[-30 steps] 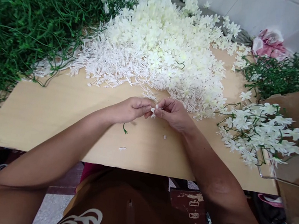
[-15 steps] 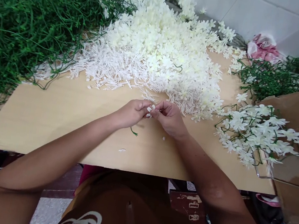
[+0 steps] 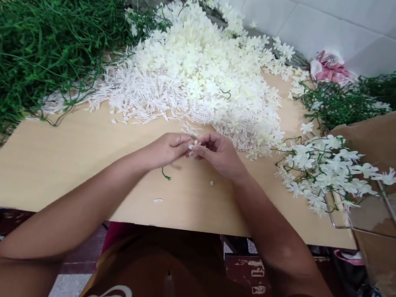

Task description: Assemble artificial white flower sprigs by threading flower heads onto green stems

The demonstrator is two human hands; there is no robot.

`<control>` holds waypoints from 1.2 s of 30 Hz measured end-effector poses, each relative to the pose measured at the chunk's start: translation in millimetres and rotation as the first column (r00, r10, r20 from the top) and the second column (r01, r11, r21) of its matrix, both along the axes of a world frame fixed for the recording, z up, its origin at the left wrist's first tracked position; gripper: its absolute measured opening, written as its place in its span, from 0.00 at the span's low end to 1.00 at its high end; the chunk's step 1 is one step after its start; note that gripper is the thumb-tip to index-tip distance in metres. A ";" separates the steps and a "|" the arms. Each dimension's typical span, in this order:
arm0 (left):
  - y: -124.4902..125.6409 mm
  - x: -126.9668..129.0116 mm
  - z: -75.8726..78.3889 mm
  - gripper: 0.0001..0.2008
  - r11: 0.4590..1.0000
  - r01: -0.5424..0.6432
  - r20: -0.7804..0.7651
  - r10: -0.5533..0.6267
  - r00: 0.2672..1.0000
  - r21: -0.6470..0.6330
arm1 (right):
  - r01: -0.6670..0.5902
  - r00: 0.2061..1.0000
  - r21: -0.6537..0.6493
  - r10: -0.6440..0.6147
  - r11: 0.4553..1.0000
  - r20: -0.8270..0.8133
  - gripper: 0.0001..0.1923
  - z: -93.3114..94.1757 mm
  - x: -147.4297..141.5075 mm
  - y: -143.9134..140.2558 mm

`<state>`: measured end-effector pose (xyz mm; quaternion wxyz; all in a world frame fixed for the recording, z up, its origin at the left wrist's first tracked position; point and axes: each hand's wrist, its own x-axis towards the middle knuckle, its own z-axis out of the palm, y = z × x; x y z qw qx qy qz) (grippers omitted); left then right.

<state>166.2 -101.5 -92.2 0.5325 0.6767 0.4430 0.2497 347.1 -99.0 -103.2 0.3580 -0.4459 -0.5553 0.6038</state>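
Flower [image 3: 193, 147], small and white, sits right where the fingertips of my left hand [image 3: 170, 152] and my right hand [image 3: 221, 156] meet, each grip closed to a pinch on it. Below my left hand the tip of a green stem [image 3: 167, 176] pokes out, though I cannot see whether it joins the flower; both hands are over the table [image 3: 62, 163], just before the heap of white blossoms [image 3: 211, 56].

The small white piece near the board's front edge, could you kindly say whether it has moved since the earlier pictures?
No; the small white piece keeps its place against the board's front edge; the view itself shifted.
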 end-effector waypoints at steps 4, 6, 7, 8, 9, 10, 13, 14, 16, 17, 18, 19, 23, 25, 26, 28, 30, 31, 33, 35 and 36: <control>8.3 -25.8 9.6 0.19 0.987 -0.066 -0.206 0.096 0.974 0.144 | 0.046 0.944 0.277 -0.133 0.960 0.302 0.08 7.5 10.6 6.5; 11.5 -37.4 15.2 0.18 0.982 -0.077 -0.286 0.125 0.950 0.172 | -0.026 0.845 0.413 -0.201 0.910 0.495 0.03 11.9 4.9 10.6; 12.3 -41.6 17.4 0.18 0.986 -0.056 -0.338 0.108 0.935 0.160 | -0.091 0.779 0.453 -0.220 0.887 0.588 0.04 13.4 -0.5 12.7; 12.4 -44.8 19.0 0.18 0.989 -0.033 -0.392 0.087 0.916 0.141 | -0.163 0.708 0.471 -0.230 0.867 0.668 0.05 14.4 -6.6 14.8; 12.1 -47.1 19.9 0.17 0.993 -0.007 -0.441 0.057 0.896 0.116 | -0.225 0.640 0.473 -0.237 0.852 0.731 0.05 14.7 -12.6 16.7; 11.6 -49.0 20.2 0.17 0.995 0.017 -0.482 0.031 0.876 0.095 | -0.269 0.586 0.467 -0.241 0.843 0.773 0.04 14.3 -17.6 18.5; 10.6 -54.9 18.7 0.16 0.993 0.021 -0.552 0.049 0.832 0.120 | -0.286 0.571 0.463 -0.239 0.839 0.786 0.04 11.4 -19.3 22.1; 10.8 -57.7 18.2 0.16 0.987 0.000 -0.570 0.093 0.816 0.161 | -0.257 0.611 0.477 -0.241 0.841 0.754 0.05 10.4 -15.1 22.5; 11.9 -63.8 18.2 0.16 0.962 -0.057 -0.610 0.214 0.763 0.267 | -0.150 0.710 0.504 -0.263 0.850 0.654 0.05 9.4 -1.6 22.3; 12.5 -66.3 19.1 0.16 0.943 -0.080 -0.629 0.277 0.726 0.323 | -0.083 0.751 0.507 -0.281 0.858 0.598 0.05 9.3 6.3 21.9; 13.1 -67.7 20.6 0.15 0.921 -0.095 -0.644 0.335 0.688 0.377 | -0.020 0.783 0.498 -0.296 0.867 0.547 0.05 9.4 13.9 21.6; 13.7 -67.6 22.9 0.15 0.900 -0.103 -0.654 0.383 0.653 0.424 | 0.033 0.808 0.483 -0.308 0.875 0.503 0.06 9.7 20.6 21.5; 18.8 -46.6 34.9 0.13 0.847 -0.083 -0.636 0.455 0.623 0.525 | 0.196 0.857 0.470 -0.383 0.861 0.344 0.06 12.5 35.1 23.5; 25.9 -24.5 38.5 0.13 0.828 -0.038 -0.615 0.446 0.650 0.560 | 0.257 0.867 0.470 -0.417 0.844 0.275 0.07 14.8 36.2 25.0; 30.9 -11.7 38.7 0.14 0.822 -0.009 -0.610 0.429 0.666 0.569 | 0.276 0.873 0.459 -0.420 0.845 0.248 0.07 15.8 36.3 25.6; 42.6 14.6 35.7 0.14 0.811 0.044 -0.594 0.389 0.704 0.584 | 0.308 0.885 0.426 -0.421 0.850 0.199 0.07 17.2 36.6 26.8; 54.5 38.2 29.0 0.15 0.817 0.106 -0.614 0.333 0.716 0.567 | 0.355 0.884 0.405 -0.443 0.843 0.147 0.07 16.8 38.2 28.2; 59.6 47.8 25.1 0.15 0.813 0.139 -0.629 0.317 0.710 0.566 | 0.385 0.877 0.399 -0.464 0.832 0.122 0.08 16.0 39.5 29.1; 67.5 60.9 17.8 0.13 0.815 0.192 -0.663 0.280 0.694 0.546 | 0.430 0.868 0.383 -0.492 0.817 0.074 0.10 13.8 42.4 31.2; 71.8 65.5 13.4 0.11 0.823 0.173 -0.648 0.276 0.710 0.541 | 0.454 0.869 0.357 -0.495 0.816 0.024 0.12 11.8 44.1 32.8; 72.7 65.0 12.8 0.10 0.834 0.130 -0.622 0.286 0.729 0.536 | 0.460 0.873 0.341 -0.488 0.820 -0.006 0.13 11.1 44.0 33.3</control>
